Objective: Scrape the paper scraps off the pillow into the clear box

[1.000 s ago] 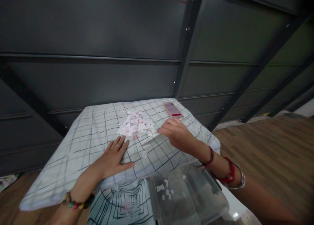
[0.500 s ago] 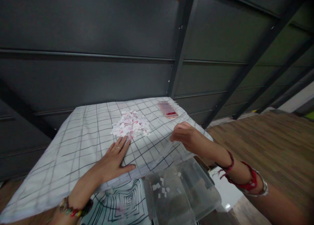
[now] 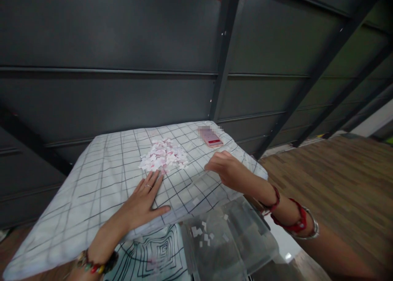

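Observation:
My left hand [image 3: 143, 197] lies flat on the checked cloth [image 3: 116, 183], fingers spread, fingertips at the near edge of a heap of small white and pinkish paper scraps [image 3: 164, 154]. My right hand [image 3: 224, 166] is raised over the cloth, right of the heap, its fingers pinched together. A thin pale streak shows below its fingertips, too blurred to name. A small white scrap [image 3: 195, 201] is near the cloth's front edge, below that hand. Closer to me, a clear plastic box [image 3: 215, 256] has several white scraps in its left part.
A phone [image 3: 211, 138], partly blurred out, lies at the table's back right. Left of the box is a cloth with black line patterns [image 3: 153, 252]. A dark panelled wall [image 3: 123, 101] stands directly behind the table. Wooden floor [image 3: 337, 170] lies to the right.
My right hand has shifted slightly left, still pinched. A small white scrap now shows below it near the cloth's front edge. My left hand has stayed in place.

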Available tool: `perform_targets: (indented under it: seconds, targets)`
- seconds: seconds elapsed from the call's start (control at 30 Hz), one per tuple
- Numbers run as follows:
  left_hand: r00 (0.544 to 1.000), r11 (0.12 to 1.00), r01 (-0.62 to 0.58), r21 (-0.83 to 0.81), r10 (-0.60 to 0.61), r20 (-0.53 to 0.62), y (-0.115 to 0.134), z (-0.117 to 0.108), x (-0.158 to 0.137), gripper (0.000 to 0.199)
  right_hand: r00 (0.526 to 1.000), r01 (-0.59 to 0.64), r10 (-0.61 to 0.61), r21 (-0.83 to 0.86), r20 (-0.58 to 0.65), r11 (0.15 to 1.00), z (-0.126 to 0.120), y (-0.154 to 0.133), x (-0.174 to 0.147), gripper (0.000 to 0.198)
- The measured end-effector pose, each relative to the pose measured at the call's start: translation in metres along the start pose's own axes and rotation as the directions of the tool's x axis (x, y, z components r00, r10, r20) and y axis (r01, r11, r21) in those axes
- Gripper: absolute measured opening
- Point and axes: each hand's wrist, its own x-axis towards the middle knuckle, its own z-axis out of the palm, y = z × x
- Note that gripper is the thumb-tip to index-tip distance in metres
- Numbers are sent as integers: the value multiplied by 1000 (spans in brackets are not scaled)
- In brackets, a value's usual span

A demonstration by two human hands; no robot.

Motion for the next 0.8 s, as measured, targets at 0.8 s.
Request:
perform_targets:
  seconds: [0.8]
  targets:
    - [998,998,66,8,-66,-4,8,-5,7,90,989,-117,98,-194,-106,974,6,6,10,32]
